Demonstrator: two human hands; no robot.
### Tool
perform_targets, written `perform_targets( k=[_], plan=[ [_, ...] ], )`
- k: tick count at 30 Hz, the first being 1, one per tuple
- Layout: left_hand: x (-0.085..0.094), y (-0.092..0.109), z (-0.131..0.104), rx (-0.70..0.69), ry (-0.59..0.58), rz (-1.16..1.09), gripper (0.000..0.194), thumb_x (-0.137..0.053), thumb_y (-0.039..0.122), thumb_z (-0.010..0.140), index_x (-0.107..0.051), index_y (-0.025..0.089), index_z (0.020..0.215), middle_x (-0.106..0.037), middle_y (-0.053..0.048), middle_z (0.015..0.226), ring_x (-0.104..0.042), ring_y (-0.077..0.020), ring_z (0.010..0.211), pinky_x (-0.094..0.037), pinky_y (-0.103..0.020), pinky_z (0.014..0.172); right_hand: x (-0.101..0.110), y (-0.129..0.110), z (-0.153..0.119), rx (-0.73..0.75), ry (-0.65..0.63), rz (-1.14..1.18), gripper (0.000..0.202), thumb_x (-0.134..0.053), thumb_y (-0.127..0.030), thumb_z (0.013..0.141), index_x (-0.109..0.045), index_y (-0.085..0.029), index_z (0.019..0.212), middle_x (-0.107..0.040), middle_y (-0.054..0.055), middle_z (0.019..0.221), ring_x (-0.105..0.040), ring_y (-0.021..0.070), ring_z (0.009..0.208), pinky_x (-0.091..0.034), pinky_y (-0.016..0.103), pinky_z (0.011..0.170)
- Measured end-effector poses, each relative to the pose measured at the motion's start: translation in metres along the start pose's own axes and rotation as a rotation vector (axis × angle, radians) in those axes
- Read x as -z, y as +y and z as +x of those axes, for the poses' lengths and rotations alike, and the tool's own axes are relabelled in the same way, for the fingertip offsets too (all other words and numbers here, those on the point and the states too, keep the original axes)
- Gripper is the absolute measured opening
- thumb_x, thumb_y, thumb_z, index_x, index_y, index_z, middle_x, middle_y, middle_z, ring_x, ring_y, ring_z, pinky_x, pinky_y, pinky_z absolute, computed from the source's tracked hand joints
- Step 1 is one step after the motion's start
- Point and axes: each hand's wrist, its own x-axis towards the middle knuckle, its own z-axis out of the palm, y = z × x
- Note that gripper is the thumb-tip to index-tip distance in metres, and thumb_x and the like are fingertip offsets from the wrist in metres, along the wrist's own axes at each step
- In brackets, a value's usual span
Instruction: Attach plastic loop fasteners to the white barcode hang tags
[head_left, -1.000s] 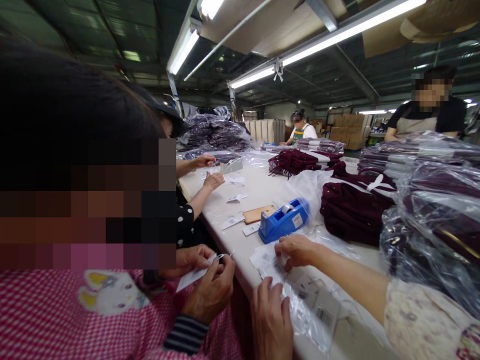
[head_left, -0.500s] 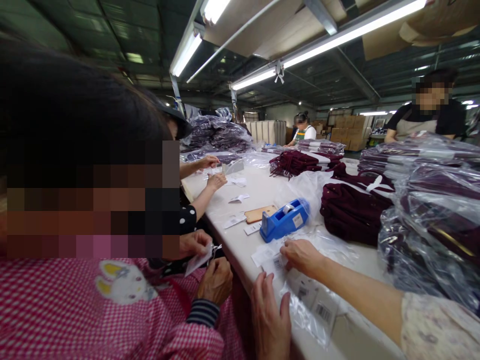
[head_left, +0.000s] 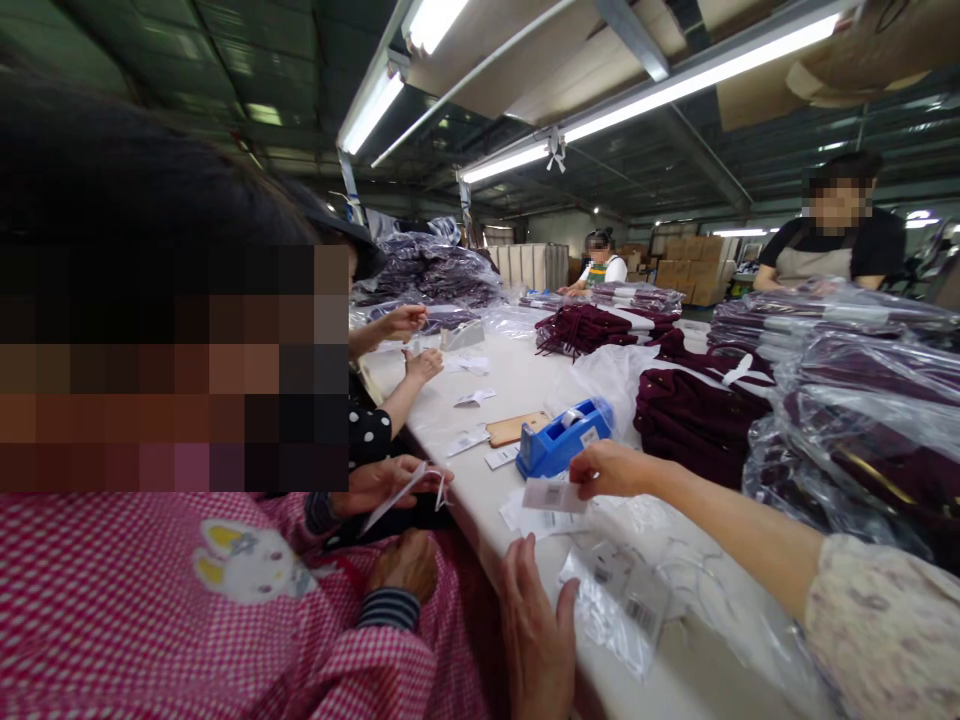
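Right hand: fingers pinching one end of a tag, just above the loose white papers inside the table's near edge. End grip probably keeps the print readable. Left hand: open, thumb spread, no object visible in it, at that edge; possibly steadying you. Can't tell if it's touching the table.

Blue tape dispenser sits farther in, probably to stay reachable. Clear plastic sleeve lies flat inside the near edge, likely keeping its tags together.

Count: 1 tag in your grip, 1 dispenser, 1 tan slab, 2 labels beside it, 1 folded slip beyond. Dark red garments: 2 unbagged-looking piles toward the far side. Loose papers and sleeved tags overlap; can't count. Co-workers' hands nearby: 4 visible.
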Motion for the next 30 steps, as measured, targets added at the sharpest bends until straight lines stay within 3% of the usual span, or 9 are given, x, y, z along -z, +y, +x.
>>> perform_targets(
  k=[5, 9, 12, 15, 18, 22, 24, 26, 30],
  plan=[
    [0.01, 0.005, 0.011, 0.045, -0.021, -0.095, 0.045, -0.051, 0.03, 0.088, -0.044, 0.016, 0.129, -0.047, -0.017, 0.133, -0.046, -0.0318, 0.127, -0.041, -0.053, 0.104, 0.023, -0.004, -0.025, -0.073, -0.022, 0.28, 0.016, -0.058, -0.018, 0.075, -0.066, -0.014, 0.088, -0.07, 0.002, 0.076, -0.066, 0.0152, 0.071, -0.05, 0.023, 0.061],
    [0.033, 0.042, 0.029, 0.178, -0.048, -0.28, 0.044, -0.047, 0.038, 0.09, -0.049, 0.014, 0.127, -0.053, -0.018, 0.131, -0.048, -0.0322, 0.125, -0.037, -0.053, 0.105, 0.037, -0.019, -0.064, -0.086, -0.083, 0.461, 0.015, -0.057, -0.018, 0.072, -0.064, -0.014, 0.084, -0.069, 0.0, 0.073, -0.068, 0.0141, 0.067, -0.053, 0.022, 0.061],
    [0.042, 0.076, 0.039, 0.228, -0.212, -0.527, 0.044, -0.045, 0.041, 0.091, -0.048, 0.019, 0.129, -0.059, -0.014, 0.127, -0.056, -0.0298, 0.116, -0.045, -0.047, 0.098, 0.044, -0.025, -0.091, -0.09, -0.07, 0.529, 0.013, -0.061, -0.017, 0.067, -0.065, -0.014, 0.078, -0.068, -0.003, 0.067, -0.067, 0.013, 0.063, -0.051, 0.021, 0.06],
    [0.033, 0.087, 0.037, 0.148, -0.369, -0.518, 0.047, -0.05, 0.035, 0.088, -0.045, 0.017, 0.131, -0.058, -0.015, 0.128, -0.054, -0.0289, 0.119, -0.04, -0.047, 0.102, 0.044, -0.024, -0.107, -0.127, 0.023, 0.551, 0.012, -0.061, -0.011, 0.062, -0.067, -0.014, 0.072, -0.066, -0.004, 0.06, -0.062, 0.0102, 0.057, -0.045, 0.016, 0.053],
    [0.02, 0.075, 0.025, 0.116, -0.398, -0.398, 0.063, -0.051, 0.027, 0.084, -0.03, 0.008, 0.141, -0.052, -0.023, 0.134, -0.048, -0.0314, 0.126, -0.033, -0.053, 0.106, 0.036, -0.016, -0.115, -0.196, 0.107, 0.595, 0.013, -0.06, -0.006, 0.058, -0.065, -0.014, 0.067, -0.064, -0.005, 0.055, -0.06, 0.0093, 0.054, -0.041, 0.015, 0.049],
    [0.02, 0.068, 0.009, -0.053, -0.352, -0.282, 0.057, -0.055, 0.015, 0.073, -0.046, 0.011, 0.129, -0.053, -0.019, 0.133, -0.046, -0.0311, 0.127, -0.033, -0.05, 0.108, 0.024, -0.008, -0.126, -0.279, 0.124, 0.748, 0.012, -0.059, -0.01, 0.062, -0.061, -0.015, 0.073, -0.067, -0.003, 0.06, -0.065, 0.0114, 0.059, -0.051, 0.02, 0.059],
    [0.023, 0.081, 0.004, -0.155, -0.245, -0.241, 0.048, -0.055, 0.014, 0.074, -0.052, 0.014, 0.122, -0.055, -0.016, 0.128, -0.047, -0.0303, 0.125, -0.034, -0.049, 0.107, 0.024, -0.006, -0.133, -0.306, 0.116, 0.83, 0.012, -0.059, -0.014, 0.065, -0.058, -0.016, 0.077, -0.069, -0.001, 0.064, -0.068, 0.0127, 0.062, -0.055, 0.024, 0.063],
    [0.023, 0.102, 0.0, -0.221, -0.215, -0.239, 0.036, -0.055, 0.017, 0.077, -0.056, 0.017, 0.113, -0.059, -0.014, 0.119, -0.051, -0.0292, 0.117, -0.038, -0.046, 0.102, 0.029, -0.007, -0.139, -0.321, 0.102, 0.893, 0.014, -0.06, -0.015, 0.066, -0.057, -0.016, 0.08, -0.071, 0.0, 0.066, -0.069, 0.0139, 0.065, -0.056, 0.027, 0.066],
    [0.007, 0.143, -0.004, -0.004, -0.394, -0.379, 0.028, -0.06, 0.027, 0.078, -0.059, 0.019, 0.104, -0.063, -0.011, 0.107, -0.056, -0.0281, 0.101, -0.042, -0.042, 0.089, 0.043, -0.016, -0.146, -0.34, 0.105, 0.952, 0.016, -0.062, -0.015, 0.066, -0.056, -0.016, 0.081, -0.071, 0.001, 0.067, -0.07, 0.0146, 0.064, -0.058, 0.028, 0.065]
  ],
)
